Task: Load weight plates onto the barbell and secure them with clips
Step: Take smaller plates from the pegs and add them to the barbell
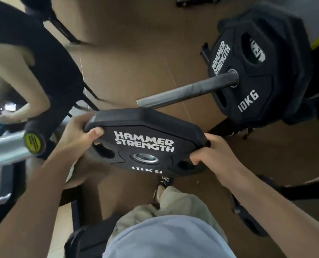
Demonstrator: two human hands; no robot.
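Head view: both grips clamped on one black 10KG plate, held roughly flat, face up, "HAMMER STRENGTH" lettering readable. Left hand wraps the plate's left edge, thumb lying on the top face near a grip slot. Right hand wraps the right edge, fingers curled down into the slot on that side. Plate's steel-ringed centre hole faces the camera, not lined up with the bar. Barbell sleeve runs just beyond the plate's far edge, its free end close above the plate, sloping up to the right. Loaded 10KG plate already sits on that sleeve, upright, with at least one more black plate behind it. No clip visible on the sleeve. Second bar end with a yellow-green cap sits at left, near the left hand, on a silver sleeve. Another person's arm and dark clothing at upper left. Below the plate: wearer's beige trousers, light blue shirt and a black sandal on the brown floor.
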